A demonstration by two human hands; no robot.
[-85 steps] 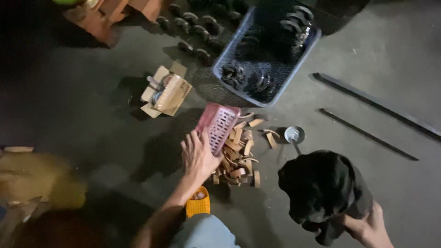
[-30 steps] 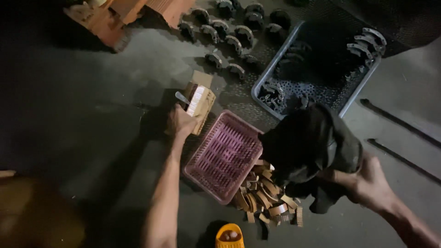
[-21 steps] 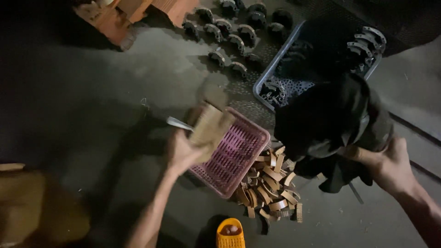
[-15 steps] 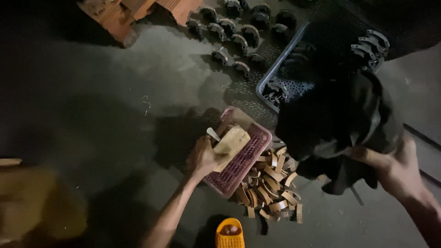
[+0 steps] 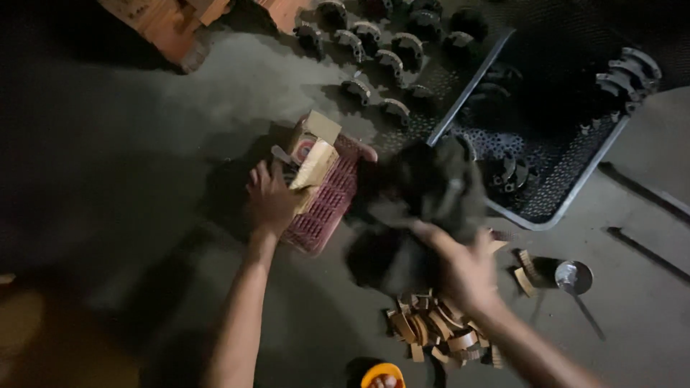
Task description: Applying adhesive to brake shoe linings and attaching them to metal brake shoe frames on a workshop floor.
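Note:
My left hand (image 5: 269, 200) grips a small open cardboard box (image 5: 314, 149) and holds it inside a pink plastic basket (image 5: 327, 208) on the concrete floor. A thin metal piece sticks out beside the box. My right hand (image 5: 463, 269) is shut on a dark crumpled cloth (image 5: 424, 194), lifted just right of the basket. Below the right hand lies a heap of several tan curved strips (image 5: 431, 330).
A grey mesh crate (image 5: 553, 122) with dark metal parts sits at the upper right. Several curved metal shoes (image 5: 374, 57) lie in rows on the floor above. A small metal cup (image 5: 573, 276) and two dark bars (image 5: 647, 251) lie at the right. Orange wooden blocks (image 5: 172, 21) stand at top left.
My left hand picked up the cardboard box from the floor and carried it into the pink basket. My right hand brought the dark cloth left, close to the basket.

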